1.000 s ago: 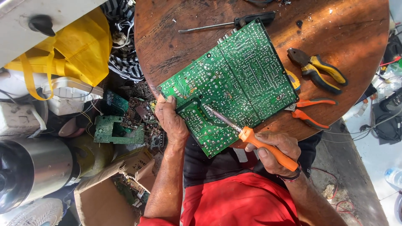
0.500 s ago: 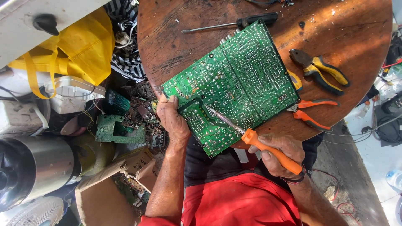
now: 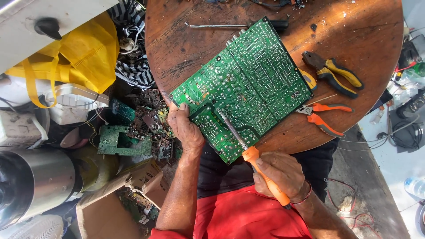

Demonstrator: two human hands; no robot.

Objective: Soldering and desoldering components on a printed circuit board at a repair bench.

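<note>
Left hand (image 3: 185, 128) gripping circuit board (image 3: 241, 86), right hand (image 3: 281, 175) angling screwdriver (image 3: 254, 161)

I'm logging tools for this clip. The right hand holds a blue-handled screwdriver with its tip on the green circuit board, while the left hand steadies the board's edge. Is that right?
Not quite: in the head view the screwdriver in the right hand has an orange handle, not blue. The rest stands: its tip rests on the green circuit board, and the left hand steadies the board's edge.
</note>
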